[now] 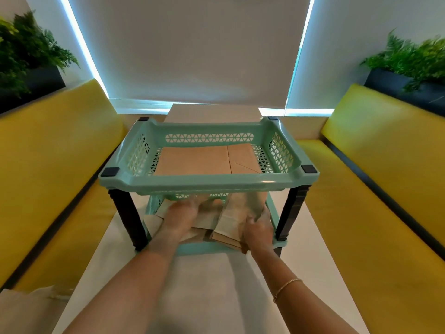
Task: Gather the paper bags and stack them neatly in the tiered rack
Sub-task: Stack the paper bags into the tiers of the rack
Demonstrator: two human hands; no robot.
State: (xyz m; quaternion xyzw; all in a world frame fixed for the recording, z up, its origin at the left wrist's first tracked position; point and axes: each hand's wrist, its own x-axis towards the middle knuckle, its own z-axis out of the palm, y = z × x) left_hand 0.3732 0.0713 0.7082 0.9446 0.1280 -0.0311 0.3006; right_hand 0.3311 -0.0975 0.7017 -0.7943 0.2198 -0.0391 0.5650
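A mint-green tiered rack [207, 183] with black legs stands on the white table [207, 285]. A flat brown paper bag [204, 160] lies in its upper tray. In the lower tray lie several paper bags [226, 227], blurred and uneven, some sticking out over the front edge. My left hand [180, 215] reaches into the lower tray and rests flat on the bags. My right hand [256, 229] grips the right-hand bags at their front edge, fingers curled round them.
Yellow cushioned benches [60, 165] run along both sides of the table. A white box or board [212, 113] sits behind the rack. Planters with green ferns [409, 66] stand on the ledges at left and right. Window blinds hang behind.
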